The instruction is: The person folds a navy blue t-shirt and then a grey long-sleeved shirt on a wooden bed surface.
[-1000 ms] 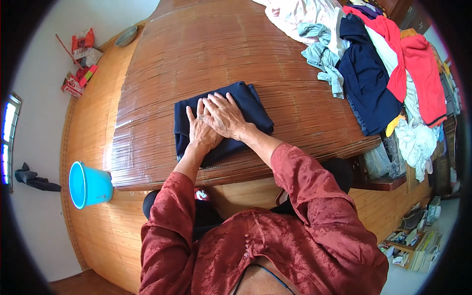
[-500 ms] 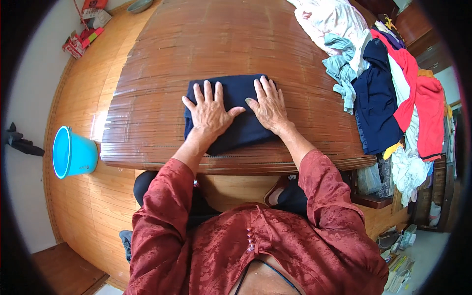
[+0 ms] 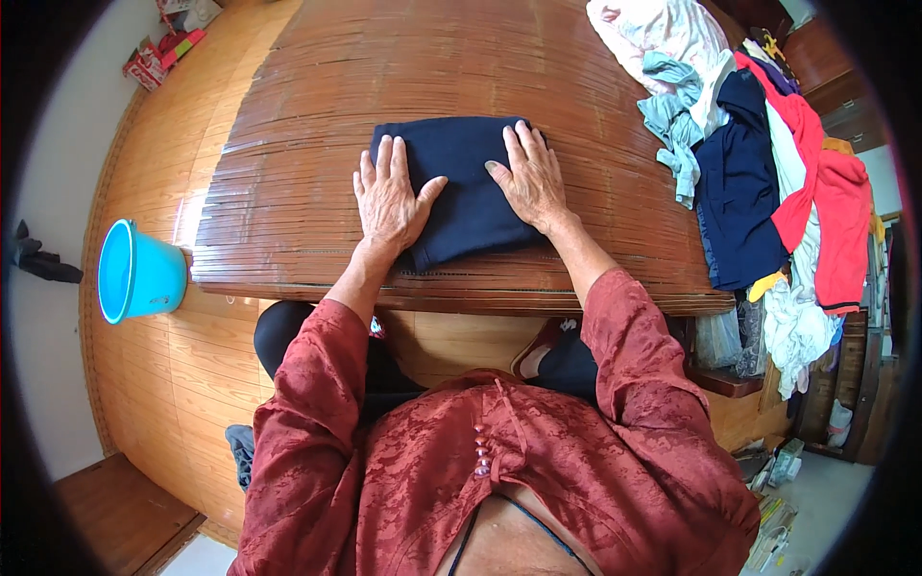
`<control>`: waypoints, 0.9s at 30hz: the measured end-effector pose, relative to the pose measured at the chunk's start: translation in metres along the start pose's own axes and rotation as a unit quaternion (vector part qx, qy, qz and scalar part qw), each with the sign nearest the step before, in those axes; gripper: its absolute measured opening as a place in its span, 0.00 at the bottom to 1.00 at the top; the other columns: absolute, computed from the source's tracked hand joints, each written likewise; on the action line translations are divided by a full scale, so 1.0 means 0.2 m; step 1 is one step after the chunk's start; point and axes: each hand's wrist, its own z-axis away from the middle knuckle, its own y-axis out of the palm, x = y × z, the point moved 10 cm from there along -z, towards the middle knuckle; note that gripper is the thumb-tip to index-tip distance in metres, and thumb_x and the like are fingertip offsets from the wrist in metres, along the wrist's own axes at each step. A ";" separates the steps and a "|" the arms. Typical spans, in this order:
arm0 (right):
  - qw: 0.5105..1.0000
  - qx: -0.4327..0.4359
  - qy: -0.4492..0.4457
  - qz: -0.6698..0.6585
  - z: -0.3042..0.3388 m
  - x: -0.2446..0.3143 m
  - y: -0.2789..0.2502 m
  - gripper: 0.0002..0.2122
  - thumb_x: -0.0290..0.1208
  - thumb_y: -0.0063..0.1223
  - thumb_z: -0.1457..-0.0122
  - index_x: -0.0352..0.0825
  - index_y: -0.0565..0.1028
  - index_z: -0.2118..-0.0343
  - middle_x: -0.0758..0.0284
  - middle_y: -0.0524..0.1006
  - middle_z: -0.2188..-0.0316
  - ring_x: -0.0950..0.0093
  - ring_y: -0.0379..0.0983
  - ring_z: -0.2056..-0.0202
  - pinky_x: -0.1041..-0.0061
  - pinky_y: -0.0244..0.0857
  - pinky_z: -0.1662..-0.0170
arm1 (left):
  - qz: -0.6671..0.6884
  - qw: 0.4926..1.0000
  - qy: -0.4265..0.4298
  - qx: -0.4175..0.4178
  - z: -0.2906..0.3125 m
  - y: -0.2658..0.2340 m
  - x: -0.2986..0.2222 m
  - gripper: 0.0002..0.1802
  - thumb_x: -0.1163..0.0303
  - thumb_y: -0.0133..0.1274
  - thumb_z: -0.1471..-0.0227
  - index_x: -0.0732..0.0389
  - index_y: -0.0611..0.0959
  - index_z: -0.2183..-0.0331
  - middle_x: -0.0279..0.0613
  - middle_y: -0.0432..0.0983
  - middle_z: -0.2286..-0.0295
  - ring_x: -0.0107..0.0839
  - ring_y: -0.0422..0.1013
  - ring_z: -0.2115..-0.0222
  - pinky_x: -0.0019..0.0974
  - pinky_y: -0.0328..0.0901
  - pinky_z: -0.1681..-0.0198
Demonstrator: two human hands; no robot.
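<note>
A dark navy garment [image 3: 461, 192], folded into a compact rectangle, lies near the front edge of a bed or table covered by a brown slatted mat [image 3: 307, 182]. My left hand [image 3: 392, 197] rests flat along the left side of the folded garment, fingers stretched away from me and thumb out over the cloth. On its right side my right hand [image 3: 528, 182] lies flat too, with fingers extended and thumb pointing inward. Neither hand grips the cloth. What kind of garment it is, the folding hides.
To the right lies a heap of loose clothes: a navy garment [image 3: 738, 192], a red garment [image 3: 840, 230], a grey-green one [image 3: 677, 125] and a pale patterned cloth [image 3: 653, 38]. A blue bucket [image 3: 158, 278] stands on the wooden floor at left. Dark cloth [image 3: 240, 451] lies lower left.
My left hand has shifted outward to the garment's left edge, its fingers closer together. The right hand stays on the right side. The whole view has tilted slightly.
</note>
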 end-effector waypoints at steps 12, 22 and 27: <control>1.000 0.004 0.005 -0.007 0.00 -0.02 0.00 0.35 0.58 0.40 0.35 0.34 0.56 0.34 0.53 0.51 0.32 0.51 0.46 0.32 0.48 0.43 0.33 | 0.159 0.985 -0.033 -0.054 -0.06 -0.29 0.21 0.34 0.53 0.50 0.39 0.62 0.66 0.39 0.58 0.66 0.43 0.52 0.62 0.41 0.46 0.58 0.39; 1.000 -0.010 -0.003 -0.005 -0.01 0.00 0.01 0.33 0.55 0.42 0.35 0.36 0.58 0.34 0.56 0.52 0.32 0.53 0.46 0.32 0.48 0.43 0.33 | -0.076 0.986 0.147 0.022 0.09 0.05 -0.40 0.51 0.28 0.43 0.49 0.54 0.63 0.36 0.54 0.52 0.35 0.55 0.44 0.34 0.70 0.35 0.36; 1.000 -0.008 -0.007 0.003 -0.01 -0.01 0.01 0.33 0.54 0.43 0.35 0.35 0.58 0.34 0.57 0.52 0.31 0.53 0.46 0.32 0.49 0.44 0.33 | -0.091 0.984 0.142 0.050 0.08 0.06 -0.41 0.53 0.26 0.40 0.49 0.55 0.61 0.35 0.55 0.50 0.35 0.56 0.42 0.33 0.70 0.34 0.35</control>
